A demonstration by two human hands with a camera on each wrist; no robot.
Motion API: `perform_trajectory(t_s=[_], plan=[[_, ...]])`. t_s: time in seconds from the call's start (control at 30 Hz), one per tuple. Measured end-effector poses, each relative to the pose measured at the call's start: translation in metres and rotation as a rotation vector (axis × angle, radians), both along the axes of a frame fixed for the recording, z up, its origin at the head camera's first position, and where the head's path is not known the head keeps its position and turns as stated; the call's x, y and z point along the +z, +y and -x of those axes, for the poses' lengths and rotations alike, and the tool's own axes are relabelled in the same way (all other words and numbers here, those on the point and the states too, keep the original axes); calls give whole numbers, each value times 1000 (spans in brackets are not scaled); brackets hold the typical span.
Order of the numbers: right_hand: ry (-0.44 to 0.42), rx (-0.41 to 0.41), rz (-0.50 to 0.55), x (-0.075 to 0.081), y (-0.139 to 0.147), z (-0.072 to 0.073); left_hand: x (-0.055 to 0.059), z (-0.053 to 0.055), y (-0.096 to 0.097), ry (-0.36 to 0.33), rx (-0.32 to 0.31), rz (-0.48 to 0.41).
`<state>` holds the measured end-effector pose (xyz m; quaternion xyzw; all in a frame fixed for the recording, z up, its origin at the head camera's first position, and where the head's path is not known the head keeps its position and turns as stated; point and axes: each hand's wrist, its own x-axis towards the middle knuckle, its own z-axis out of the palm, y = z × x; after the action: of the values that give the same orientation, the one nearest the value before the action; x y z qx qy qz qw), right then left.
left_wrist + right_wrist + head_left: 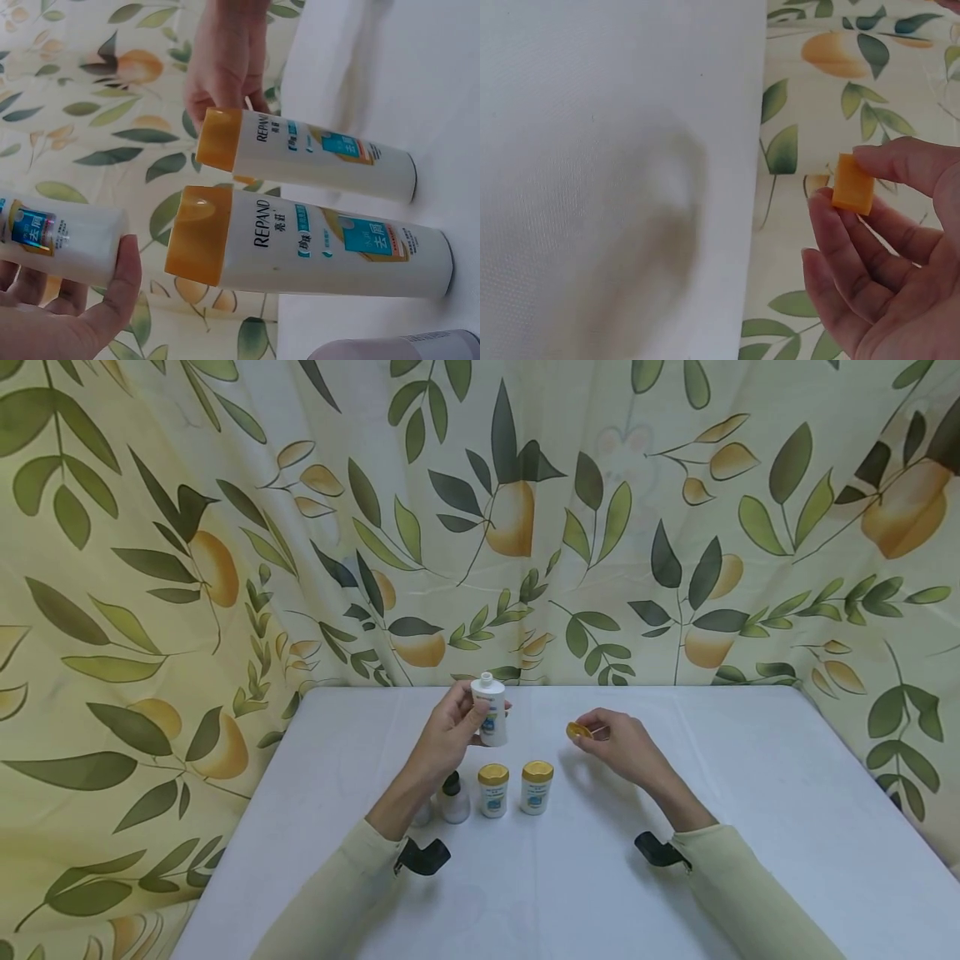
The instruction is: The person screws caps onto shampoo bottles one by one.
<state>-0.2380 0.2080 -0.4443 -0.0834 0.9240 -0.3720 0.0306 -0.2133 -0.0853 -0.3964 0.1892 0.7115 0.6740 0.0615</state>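
My left hand (450,727) grips a white shampoo bottle (491,714) upright above the table, its bare neck showing at the top. Part of that bottle (60,232), with its blue label, also appears in the left wrist view. To the right, my right hand (618,743) pinches a yellow-orange bottle cap (853,185) between thumb and fingers, raised over the table. Two more white shampoo bottles (493,793) (536,789) with golden caps stand side by side on the table, nearer to me than the held bottle.
A clear bottle with a black top (454,802) stands left of the capped bottles. Another clear one (422,812) is partly hidden by my left forearm. The table (750,760) has a white cover, and a leaf-and-fruit patterned curtain (585,543) hangs behind it.
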Motion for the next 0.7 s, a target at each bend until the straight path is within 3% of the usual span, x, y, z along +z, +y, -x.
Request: perform_trajectory(t_s=[0.3, 0.7], plan=[[88, -51, 76, 11, -4, -7, 1, -6, 0, 9, 27, 6], [144, 2, 246, 26, -12, -16, -8, -15, 0, 58, 76, -18]])
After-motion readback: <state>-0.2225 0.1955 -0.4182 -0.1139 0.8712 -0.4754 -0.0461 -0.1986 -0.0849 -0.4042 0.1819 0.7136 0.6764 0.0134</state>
